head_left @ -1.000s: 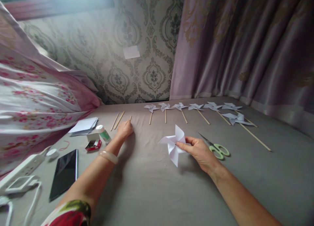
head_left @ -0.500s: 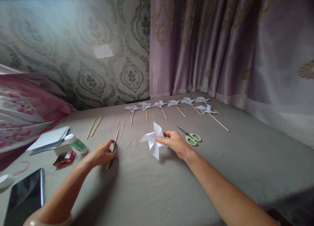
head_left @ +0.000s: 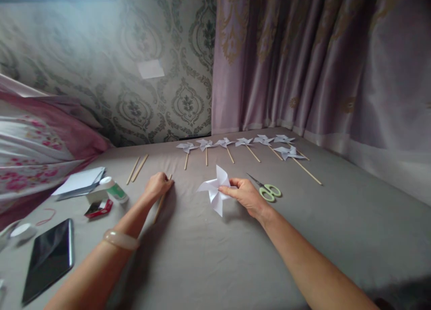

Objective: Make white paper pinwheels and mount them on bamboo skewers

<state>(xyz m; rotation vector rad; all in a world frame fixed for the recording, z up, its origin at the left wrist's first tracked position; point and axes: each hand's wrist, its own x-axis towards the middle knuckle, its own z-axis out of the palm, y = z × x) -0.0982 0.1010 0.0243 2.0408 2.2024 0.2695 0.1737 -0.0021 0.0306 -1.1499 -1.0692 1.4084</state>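
Observation:
My right hand [head_left: 247,195] pinches a white paper pinwheel [head_left: 215,191] by its middle, thumb over the centre, a little above the grey cloth. My left hand [head_left: 160,185] has its fingers closed at the far end of a thin wooden stick [head_left: 159,210], whose near end points toward me. Just right of my right hand lie scissors [head_left: 269,192] with green handles. Beyond my left hand are two more wooden sticks [head_left: 139,168], side by side on the cloth.
Several finished pinwheels on sticks [head_left: 244,142] lie in a row at the back. At left are a glue bottle [head_left: 116,191], a red box [head_left: 98,209] of small pins, a stack of paper [head_left: 79,183], a tablet [head_left: 50,258], a red string [head_left: 46,217] and a white round object [head_left: 23,231].
My left hand has slid forward along the stick from its middle to its far end. The view has turned slightly left. My right hand still holds the pinwheel.

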